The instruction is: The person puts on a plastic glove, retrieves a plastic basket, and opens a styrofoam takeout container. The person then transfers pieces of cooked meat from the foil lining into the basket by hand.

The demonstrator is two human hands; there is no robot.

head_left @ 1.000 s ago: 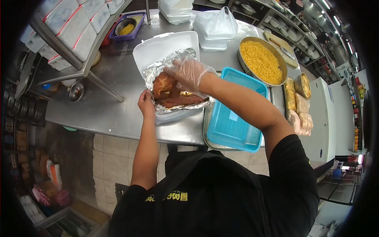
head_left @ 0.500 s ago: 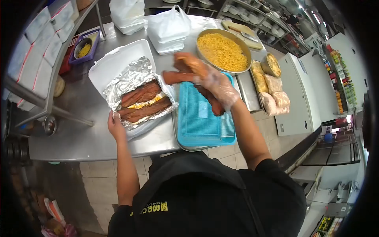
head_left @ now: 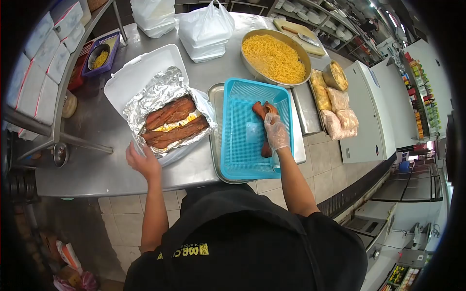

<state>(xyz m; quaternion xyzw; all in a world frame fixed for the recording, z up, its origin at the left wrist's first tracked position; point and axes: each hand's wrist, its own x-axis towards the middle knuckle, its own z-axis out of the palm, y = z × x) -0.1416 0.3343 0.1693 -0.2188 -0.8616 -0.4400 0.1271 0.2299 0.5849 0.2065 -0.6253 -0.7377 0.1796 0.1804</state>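
Smooth steel table (head_left: 194, 80) bears crinkled foil (head_left: 158, 89) and ribbed meat (head_left: 177, 131).

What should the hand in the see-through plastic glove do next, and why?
Maybe the right hand should let the reddish-brown meat pieces rest and lift away. They look to be within the bright blue rectangular plastic basket, with its walls around them, so they probably don't need holding.
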